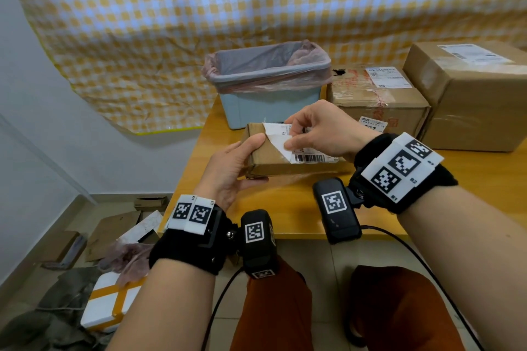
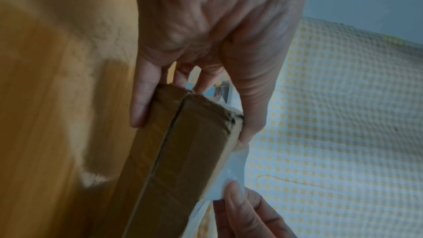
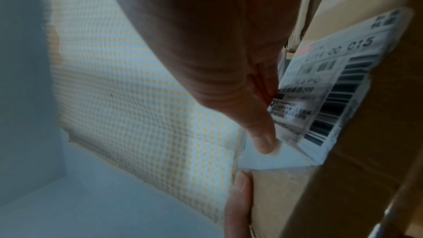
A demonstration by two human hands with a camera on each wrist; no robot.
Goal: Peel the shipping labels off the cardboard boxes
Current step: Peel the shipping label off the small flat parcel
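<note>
Home parcel corner: boxes (image 1: 467,94), bin (image 1: 271,91)

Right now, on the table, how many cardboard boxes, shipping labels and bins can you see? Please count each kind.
Cardboard boxes: 3 (held small box, middle box, large box)
Shipping labels: 4 (half-peeled label)
Lined bin: 1
Total: 8

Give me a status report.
Left hand grips small box. Right hand pinches label, corner peeled back. Nothing in the way.
</note>
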